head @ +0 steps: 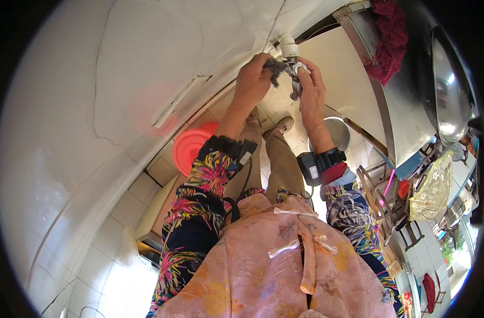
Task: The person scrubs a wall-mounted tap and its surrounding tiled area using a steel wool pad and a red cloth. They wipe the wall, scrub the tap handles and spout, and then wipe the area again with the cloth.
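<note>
A chromed metal tap [295,81] juts out from a white plastic pipe elbow [289,48] close to the tiled wall. Pinched in the fingers of my left hand [253,75] is a dark wad, seemingly a steel-wool scourer [275,72], held against or right beside the tap's left side. From the other side, my right hand [311,85] grips the tap around its light-coloured handle with thumb and fingers. Both wrists wear black strapped devices. Parts of the tap are covered by my right fingers.
Below on the floor are a red plastic basin [191,149] and a metal bucket or pot [337,134]. A metal-edged counter [410,99] carries a dark red cloth [389,41] and a wok-like shiny pan [448,89]. Wooden chairs [371,194] stand at the right; the white wall [79,99] borders the left.
</note>
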Action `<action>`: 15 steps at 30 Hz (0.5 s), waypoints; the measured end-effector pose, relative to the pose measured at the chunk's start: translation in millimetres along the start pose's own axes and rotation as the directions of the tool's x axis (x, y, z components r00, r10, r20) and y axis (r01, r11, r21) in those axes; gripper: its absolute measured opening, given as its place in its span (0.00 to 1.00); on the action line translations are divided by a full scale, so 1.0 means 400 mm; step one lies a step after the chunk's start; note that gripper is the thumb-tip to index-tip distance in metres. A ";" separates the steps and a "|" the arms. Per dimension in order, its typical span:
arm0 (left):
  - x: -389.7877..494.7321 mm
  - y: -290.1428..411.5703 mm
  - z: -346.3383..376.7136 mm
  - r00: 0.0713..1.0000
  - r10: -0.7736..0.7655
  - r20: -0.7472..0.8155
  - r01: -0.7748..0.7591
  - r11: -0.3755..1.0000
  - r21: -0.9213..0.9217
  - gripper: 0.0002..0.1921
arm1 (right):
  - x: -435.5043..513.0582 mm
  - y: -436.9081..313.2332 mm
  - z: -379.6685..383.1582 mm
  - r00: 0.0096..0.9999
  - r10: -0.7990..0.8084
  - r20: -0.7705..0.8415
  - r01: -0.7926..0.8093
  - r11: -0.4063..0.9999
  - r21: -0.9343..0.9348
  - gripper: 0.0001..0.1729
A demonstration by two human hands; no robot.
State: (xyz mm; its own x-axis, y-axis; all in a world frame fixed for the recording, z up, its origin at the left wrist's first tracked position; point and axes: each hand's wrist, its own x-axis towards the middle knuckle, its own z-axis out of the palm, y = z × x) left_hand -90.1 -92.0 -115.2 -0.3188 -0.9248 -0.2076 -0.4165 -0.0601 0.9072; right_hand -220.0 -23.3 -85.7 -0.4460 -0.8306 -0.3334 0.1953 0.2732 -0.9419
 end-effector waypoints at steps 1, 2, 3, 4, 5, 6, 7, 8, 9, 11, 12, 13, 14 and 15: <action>-0.007 -0.005 -0.003 0.996 -0.045 -0.073 0.040 0.996 -0.076 0.12 | 0.000 0.000 0.000 0.999 0.031 -0.020 -0.031 0.999 0.018 0.15; -0.011 -0.008 -0.002 0.996 0.021 -0.091 -0.031 0.993 -0.118 0.12 | 0.001 0.000 0.001 1.000 0.006 -0.013 -0.006 1.000 0.014 0.15; -0.015 -0.008 0.001 0.993 0.048 -0.110 -0.065 0.986 -0.155 0.13 | 0.001 0.000 0.001 1.000 0.009 -0.019 -0.009 1.000 0.003 0.14; -0.016 -0.006 0.006 0.988 0.073 -0.133 -0.098 0.977 -0.192 0.13 | 0.001 0.000 0.001 1.000 0.009 -0.012 -0.009 1.000 -0.006 0.14; -0.018 -0.002 0.012 0.986 0.094 -0.134 -0.122 0.969 -0.214 0.14 | 0.002 0.000 0.001 1.000 0.022 -0.016 -0.022 1.000 -0.005 0.14; -0.016 0.003 0.018 0.993 0.085 -0.086 -0.102 0.969 -0.225 0.14 | 0.003 0.001 0.000 1.000 0.028 -0.012 -0.028 1.000 -0.004 0.14; -0.019 0.007 0.023 0.997 0.073 -0.037 -0.080 0.969 -0.234 0.14 | 0.004 0.001 -0.001 1.000 0.028 -0.002 -0.028 1.000 0.002 0.14; -0.019 0.011 0.026 0.997 0.066 0.024 -0.059 0.971 -0.232 0.15 | 0.005 0.001 -0.003 1.000 0.030 0.008 -0.030 1.000 -0.005 0.13; -0.019 0.013 0.025 0.997 0.076 0.027 -0.068 0.971 -0.230 0.15 | 0.006 0.001 -0.004 1.000 0.022 0.022 -0.022 1.000 -0.006 0.13; -0.017 0.015 0.021 0.993 0.106 0.042 -0.096 0.974 -0.205 0.15 | 0.007 0.001 -0.007 1.000 0.006 0.031 -0.006 1.000 -0.003 0.13; -0.016 0.015 0.017 0.991 0.121 0.049 -0.110 0.975 -0.193 0.15 | 0.007 0.001 -0.009 1.000 -0.003 0.028 0.003 1.000 0.003 0.13; -0.012 0.017 0.013 0.993 0.109 0.051 -0.097 0.977 -0.188 0.14 | 0.008 0.001 -0.009 0.999 -0.022 0.034 0.021 1.000 0.014 0.12; -0.009 0.020 0.007 0.994 0.096 0.054 -0.085 0.979 -0.185 0.13 | 0.008 0.001 -0.009 1.000 -0.019 0.023 0.019 1.000 0.003 0.12; -0.007 0.026 0.004 0.993 0.102 0.064 -0.089 0.980 -0.175 0.12 | 0.008 0.002 -0.009 1.000 -0.023 0.021 0.024 1.000 -0.007 0.12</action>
State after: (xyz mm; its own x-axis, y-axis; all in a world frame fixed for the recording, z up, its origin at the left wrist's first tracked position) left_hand -94.7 -89.3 -105.8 -0.4133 -0.9002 -0.1371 -0.2306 -0.0422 0.9721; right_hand -224.4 -24.0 -87.6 -0.4321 -0.8468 -0.3104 0.1785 0.2570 -0.9498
